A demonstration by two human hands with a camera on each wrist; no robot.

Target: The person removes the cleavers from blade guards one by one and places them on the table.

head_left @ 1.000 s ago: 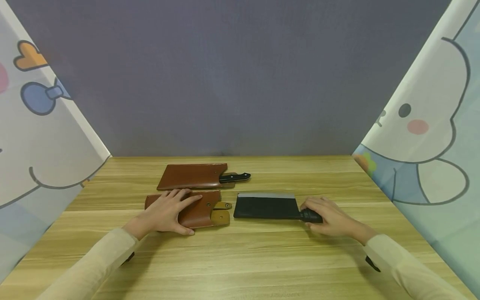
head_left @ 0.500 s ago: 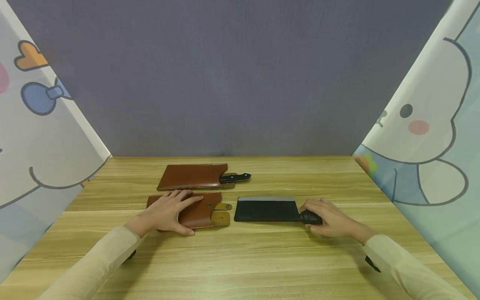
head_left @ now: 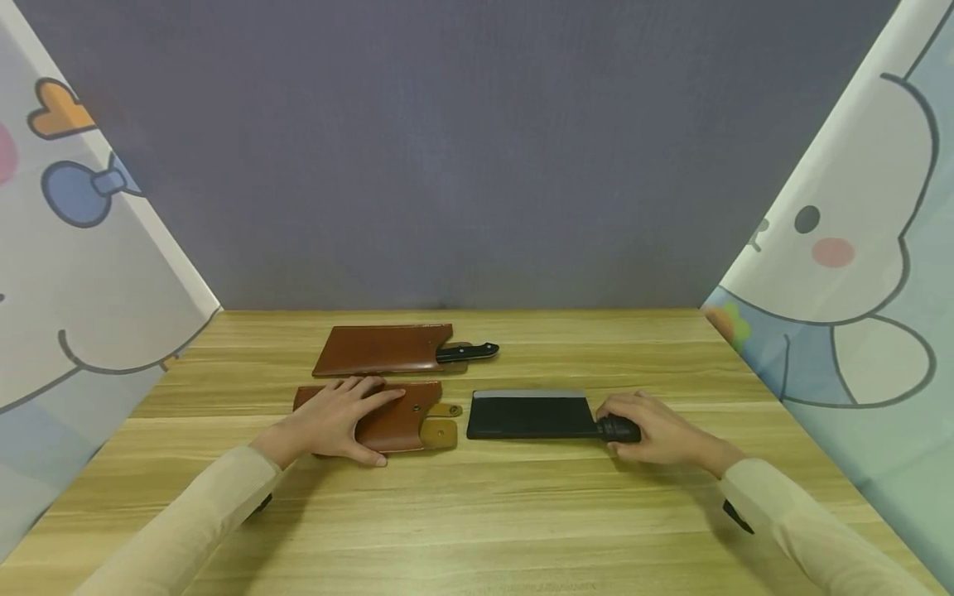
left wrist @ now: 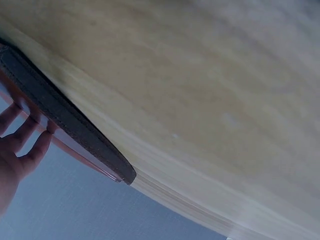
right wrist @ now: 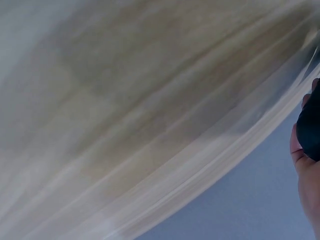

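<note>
On the wooden table, a brown leather knife sheath (head_left: 389, 422) lies with its open end and two tan straps (head_left: 438, 434) facing right. My left hand (head_left: 335, 420) rests on top of it, fingers spread, thumb by the near edge. The left wrist view shows fingertips (left wrist: 45, 137) on the sheath's face. To the right is a cleaver (head_left: 531, 415) with a black blade and a lighter strip along its far edge. My right hand (head_left: 656, 432) grips its black handle (head_left: 619, 429). The blade's end is just short of the straps. Only part of the handle (right wrist: 311, 125) shows in the right wrist view.
Behind the near sheath lies a second brown leather sheath (head_left: 383, 349), with a black riveted knife handle (head_left: 469, 353) sticking out to the right. A grey partition (head_left: 462, 165) stands at the table's back edge, with printed cloth panels (head_left: 842, 248) on both sides.
The cleaver's blade has shifted slightly toward me over the second, and the near sheath has slid a little to the right under my left hand. Both hands keep almost the same places.
</note>
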